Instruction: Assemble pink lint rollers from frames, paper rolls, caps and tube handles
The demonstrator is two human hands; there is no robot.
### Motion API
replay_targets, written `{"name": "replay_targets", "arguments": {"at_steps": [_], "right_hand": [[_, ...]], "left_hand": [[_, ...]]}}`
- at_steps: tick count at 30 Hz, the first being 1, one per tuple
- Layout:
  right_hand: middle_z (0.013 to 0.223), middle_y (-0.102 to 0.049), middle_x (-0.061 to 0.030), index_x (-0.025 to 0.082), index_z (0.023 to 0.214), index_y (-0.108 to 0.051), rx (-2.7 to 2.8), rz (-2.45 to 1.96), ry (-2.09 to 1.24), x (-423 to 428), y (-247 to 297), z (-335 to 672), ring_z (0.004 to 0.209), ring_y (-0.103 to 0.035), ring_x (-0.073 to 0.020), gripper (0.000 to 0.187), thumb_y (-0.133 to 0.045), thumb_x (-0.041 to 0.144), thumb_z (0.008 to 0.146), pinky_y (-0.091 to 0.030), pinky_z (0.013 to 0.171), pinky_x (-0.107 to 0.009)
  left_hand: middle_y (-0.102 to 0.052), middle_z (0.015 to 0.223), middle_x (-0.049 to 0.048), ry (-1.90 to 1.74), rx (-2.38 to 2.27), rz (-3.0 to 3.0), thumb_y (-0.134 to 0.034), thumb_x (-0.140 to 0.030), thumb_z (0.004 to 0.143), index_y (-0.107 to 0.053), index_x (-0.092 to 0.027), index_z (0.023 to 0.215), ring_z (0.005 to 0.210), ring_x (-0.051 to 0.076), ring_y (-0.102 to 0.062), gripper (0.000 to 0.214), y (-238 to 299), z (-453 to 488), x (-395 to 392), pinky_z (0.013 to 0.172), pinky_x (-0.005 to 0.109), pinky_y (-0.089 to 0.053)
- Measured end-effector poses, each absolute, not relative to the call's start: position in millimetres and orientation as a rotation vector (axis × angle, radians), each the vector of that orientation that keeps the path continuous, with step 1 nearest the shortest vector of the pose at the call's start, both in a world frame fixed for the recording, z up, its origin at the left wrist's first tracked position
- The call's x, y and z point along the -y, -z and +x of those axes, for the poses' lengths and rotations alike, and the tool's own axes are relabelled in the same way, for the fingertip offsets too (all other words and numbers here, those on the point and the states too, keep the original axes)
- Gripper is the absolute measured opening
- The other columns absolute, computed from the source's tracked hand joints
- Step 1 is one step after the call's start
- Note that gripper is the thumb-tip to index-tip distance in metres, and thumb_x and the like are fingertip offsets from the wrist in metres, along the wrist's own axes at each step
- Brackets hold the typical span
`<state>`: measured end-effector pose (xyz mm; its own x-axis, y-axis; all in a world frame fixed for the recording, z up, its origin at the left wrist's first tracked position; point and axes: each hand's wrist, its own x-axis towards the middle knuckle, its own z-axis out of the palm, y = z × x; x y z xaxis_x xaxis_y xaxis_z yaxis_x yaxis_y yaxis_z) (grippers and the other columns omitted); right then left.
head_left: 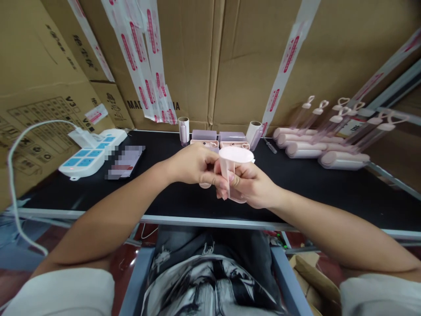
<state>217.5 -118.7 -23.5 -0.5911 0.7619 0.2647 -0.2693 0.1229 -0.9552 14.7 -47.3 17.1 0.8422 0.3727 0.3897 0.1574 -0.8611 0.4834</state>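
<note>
Both hands meet above the middle of the black table. In them is a pale pink plastic case piece (226, 164) with a flat oval end facing up and partly see-through sides. My right hand (253, 184) wraps round it from the right, thumb on its side. My left hand (200, 166) is closed, thumb and fingertips pinching the piece's left side. A small rounded pink part (205, 185) shows beneath my left hand; I cannot tell whether it is held. Just behind the hands lie two pink trays (234, 144) with small parts in them, partly covered by my fingers.
White-wrapped cardboard-core rolls (254, 134) stand at the back, near a small screwdriver (270, 145). At right are several pink cases (344, 159) with clear stems and looped tops. A power strip (94, 153) and a phone (126, 162) lie left. Cardboard (190, 57) walls the back.
</note>
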Motion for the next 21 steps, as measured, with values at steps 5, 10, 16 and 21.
{"name": "replay_targets", "arguments": {"at_steps": [5, 10, 16, 21], "right_hand": [[0.076, -0.072, -0.0006, 0.019, 0.117, -0.066, 1.494, -0.492, -1.6, 121.3, 23.1, 217.2, 0.062, -0.068, -0.0135, 0.038, -0.076, 0.052, 0.1, -0.059, 0.064, -0.027], [0.105, -0.079, -0.0088, 0.017, 0.118, -0.073, 1.799, -0.52, -1.448, 116.4, 18.8, 219.7, 0.095, -0.076, -0.0213, 0.036, -0.074, 0.049, 0.1, -0.063, 0.087, -0.036], [0.081, -0.074, -0.007, 0.018, 0.1, -0.078, 1.81, -1.173, -0.379, 69.6, -10.9, 279.0, 0.077, -0.07, -0.0225, 0.025, -0.066, 0.041, 0.101, -0.057, 0.077, -0.034], [0.105, -0.081, -0.0231, 0.011, 0.098, -0.082, 1.765, -2.19, 0.198, 5.9, -13.1, 358.9, 0.106, -0.074, -0.0344, 0.031, -0.052, 0.02, 0.099, -0.053, 0.093, -0.041]], "left_hand": [[-0.068, 0.06, 0.0005, -0.726, -0.391, 2.495, -0.081, -0.073, 0.079, -0.076, -0.019, 0.069, 0.057, 0.012, -0.061, 0.056, -20.2, 13.7, 48.9, 0.059, 0.022, -0.046], [-0.076, 0.07, 0.004, -0.338, -0.302, 2.25, -0.086, -0.066, 0.079, -0.084, -0.019, 0.086, 0.061, 0.016, -0.068, 0.048, -15.5, 1.0, 36.2, 0.059, 0.024, -0.052], [-0.083, 0.089, 0.0112, -0.428, -0.318, 2.201, -0.08, -0.068, 0.085, -0.085, -0.019, 0.097, 0.075, 0.02, -0.077, 0.051, -21.3, -7.5, 33.2, 0.07, 0.028, -0.061], [-0.082, 0.092, 0.0119, -0.6, -0.366, 2.113, -0.084, -0.063, 0.084, -0.082, -0.016, 0.096, 0.085, 0.022, -0.079, 0.048, -27.2, -13.7, 33.0, 0.079, 0.031, -0.063]]}}
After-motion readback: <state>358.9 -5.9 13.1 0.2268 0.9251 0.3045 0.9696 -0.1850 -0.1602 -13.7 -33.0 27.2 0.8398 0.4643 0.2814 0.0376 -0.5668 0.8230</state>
